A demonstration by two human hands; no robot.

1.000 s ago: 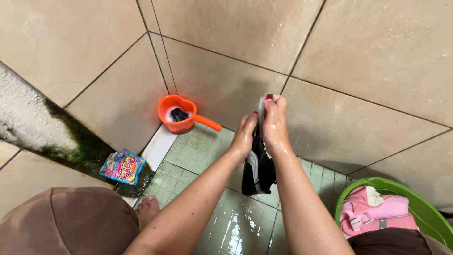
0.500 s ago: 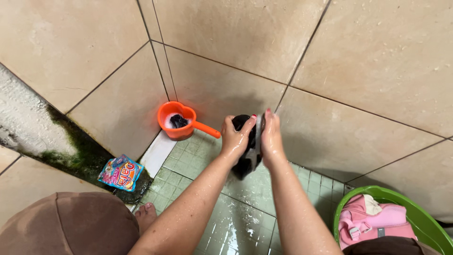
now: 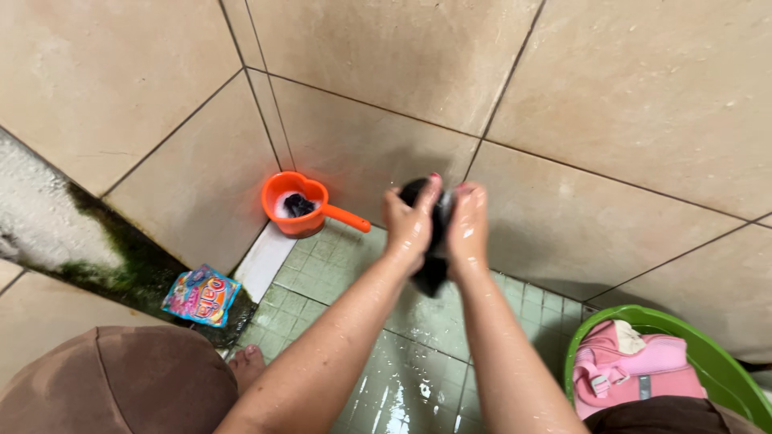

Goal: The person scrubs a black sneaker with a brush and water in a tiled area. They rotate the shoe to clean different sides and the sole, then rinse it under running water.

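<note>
- I see a black shoe [image 3: 434, 241] between my wet left hand [image 3: 408, 227] and right hand [image 3: 468, 229]; the nails are red.
- The heart-shaped dipper [image 3: 296, 203] is bright orange, with white suds and something dark inside.
- The basin [image 3: 724, 370] is lime green; the bag [image 3: 635, 366] in it is pink.
- The sachet [image 3: 201, 295] is printed in pink, blue and yellow.
- Wall tiles [image 3: 627, 96] are beige; floor tiles [image 3: 322, 273] are pale green.
- The ledge [image 3: 96, 249] is white with dark green growth.

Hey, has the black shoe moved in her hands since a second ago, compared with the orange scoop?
Yes. The black shoe has been drawn up between the left hand and right hand; it hung lower before, and now sits nearer the level of the orange scoop.
</note>
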